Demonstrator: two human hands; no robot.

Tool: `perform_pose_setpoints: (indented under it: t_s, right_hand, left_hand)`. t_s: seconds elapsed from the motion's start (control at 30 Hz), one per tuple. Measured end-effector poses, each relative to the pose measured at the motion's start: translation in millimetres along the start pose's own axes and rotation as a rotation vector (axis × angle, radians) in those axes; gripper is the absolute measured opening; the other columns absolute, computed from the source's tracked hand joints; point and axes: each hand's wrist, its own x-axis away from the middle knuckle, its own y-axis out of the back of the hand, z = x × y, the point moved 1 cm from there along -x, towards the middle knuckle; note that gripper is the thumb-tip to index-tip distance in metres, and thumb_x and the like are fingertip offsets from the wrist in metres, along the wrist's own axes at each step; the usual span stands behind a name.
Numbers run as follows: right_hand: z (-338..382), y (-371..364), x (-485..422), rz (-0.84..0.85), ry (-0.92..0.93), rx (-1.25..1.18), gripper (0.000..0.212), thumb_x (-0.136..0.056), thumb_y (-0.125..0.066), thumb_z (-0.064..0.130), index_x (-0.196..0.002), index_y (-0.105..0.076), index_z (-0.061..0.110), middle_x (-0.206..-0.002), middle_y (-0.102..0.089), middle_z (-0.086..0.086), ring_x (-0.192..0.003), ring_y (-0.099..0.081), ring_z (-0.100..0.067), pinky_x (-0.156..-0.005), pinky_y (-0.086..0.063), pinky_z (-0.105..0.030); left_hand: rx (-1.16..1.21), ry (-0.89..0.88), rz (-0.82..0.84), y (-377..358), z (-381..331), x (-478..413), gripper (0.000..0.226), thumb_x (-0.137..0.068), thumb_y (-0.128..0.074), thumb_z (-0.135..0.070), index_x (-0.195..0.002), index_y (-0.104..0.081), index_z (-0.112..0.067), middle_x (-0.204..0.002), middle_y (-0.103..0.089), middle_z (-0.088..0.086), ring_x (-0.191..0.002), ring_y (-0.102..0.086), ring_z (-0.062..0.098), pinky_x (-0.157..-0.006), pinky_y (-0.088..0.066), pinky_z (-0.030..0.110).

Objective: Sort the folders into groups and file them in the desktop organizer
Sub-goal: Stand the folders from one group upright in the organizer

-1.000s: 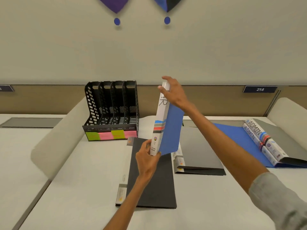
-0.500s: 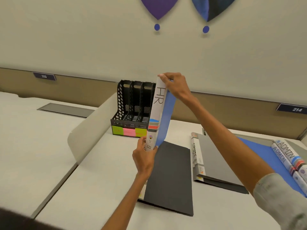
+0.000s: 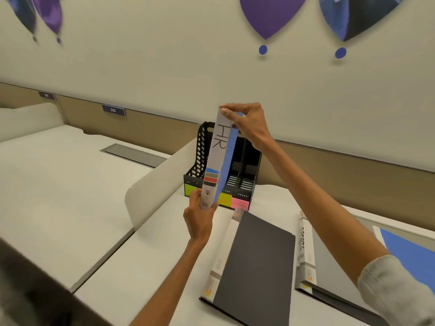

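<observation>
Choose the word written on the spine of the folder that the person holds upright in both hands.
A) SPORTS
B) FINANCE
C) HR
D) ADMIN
C: the spine of the blue folder reads HR, with the right hand pinching its top and the left hand gripping its bottom end. SPORTS is on the grey folder lying flat on the desk.

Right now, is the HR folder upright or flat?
Upright, leaning slightly: HR folder held between right hand at its top and left hand at its bottom.
</observation>
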Motion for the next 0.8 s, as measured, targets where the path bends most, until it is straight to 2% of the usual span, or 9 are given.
perform_pose_setpoints:
  t_s: [0.1, 0.2, 0.37, 0.57, 0.67, 0.8]
  right_hand:
    - [-4, -15, -10, -0.006, 0.037, -0.032, 0.020, -0.086, -0.073, 0.023, -0.101, -0.077, 0.010, -0.108, -0.073, 0.000, -0.104, -0.067, -0.008, -0.088, -0.057, -0.045]
    - [-12, -34, -24, 0.008, 0.052, -0.063, 0.018, -0.086, -0.072, 0.022, -0.099, -0.077, 0.011, -0.109, -0.072, 0.003, -0.105, -0.067, -0.011, -0.088, -0.057, -0.048]
    - [-28, -67, -51, 0.016, 0.036, -0.076, 0.017, -0.086, -0.072, 0.022, -0.098, -0.077, 0.012, -0.112, -0.070, 0.004, -0.107, -0.065, -0.012, -0.090, -0.056, -0.049]
    - [-50, -108, -91, 0.013, 0.024, -0.033, 0.018, -0.086, -0.071, 0.022, -0.099, -0.077, 0.011, -0.115, -0.066, 0.005, -0.111, -0.061, -0.015, -0.087, -0.057, -0.049]
    - [-66, -123, -108, -0.024, 0.017, -0.005, 0.019, -0.086, -0.071, 0.022, -0.100, -0.077, 0.010, -0.115, -0.066, 0.003, -0.111, -0.061, -0.015, -0.087, -0.057, -0.049]
    - [-86, -137, -125, -0.059, -0.003, 0.025, 0.018, -0.088, -0.071, 0.021, -0.101, -0.077, 0.010, -0.119, -0.063, 0.000, -0.114, -0.057, -0.015, -0.087, -0.057, -0.046]
  left_hand:
    - [0.025, -0.012, -0.008, 4, 8, -17, 0.062, -0.077, -0.080, -0.025, -0.131, -0.051, -0.020, -0.129, -0.062, 0.003, -0.114, -0.061, 0.029, -0.084, -0.051, 0.029]
    - [0.020, -0.024, -0.009, 8, 16, -35, 0.063, -0.078, -0.078, -0.023, -0.135, -0.051, -0.019, -0.130, -0.061, 0.002, -0.117, -0.060, 0.026, -0.090, -0.052, 0.036]
    - [-0.001, -0.033, -0.019, 14, 42, -81, 0.063, -0.077, -0.081, -0.018, -0.133, -0.054, -0.015, -0.125, -0.065, 0.004, -0.110, -0.064, 0.024, -0.087, -0.057, 0.042]
    - [0.006, -0.072, 0.029, 16, 69, -141, 0.061, -0.075, -0.082, -0.018, -0.129, -0.055, -0.015, -0.122, -0.066, 0.004, -0.105, -0.066, 0.022, -0.084, -0.056, 0.031]
    - [0.013, -0.085, 0.066, 13, 83, -167, 0.059, -0.076, -0.082, -0.019, -0.128, -0.054, -0.017, -0.121, -0.066, 0.004, -0.103, -0.066, 0.019, -0.080, -0.052, 0.020]
    - [0.012, -0.072, 0.119, 4, 99, -199, 0.062, -0.074, -0.083, -0.017, -0.129, -0.053, -0.014, -0.121, -0.066, 0.007, -0.104, -0.066, 0.023, -0.079, -0.049, 0.020]
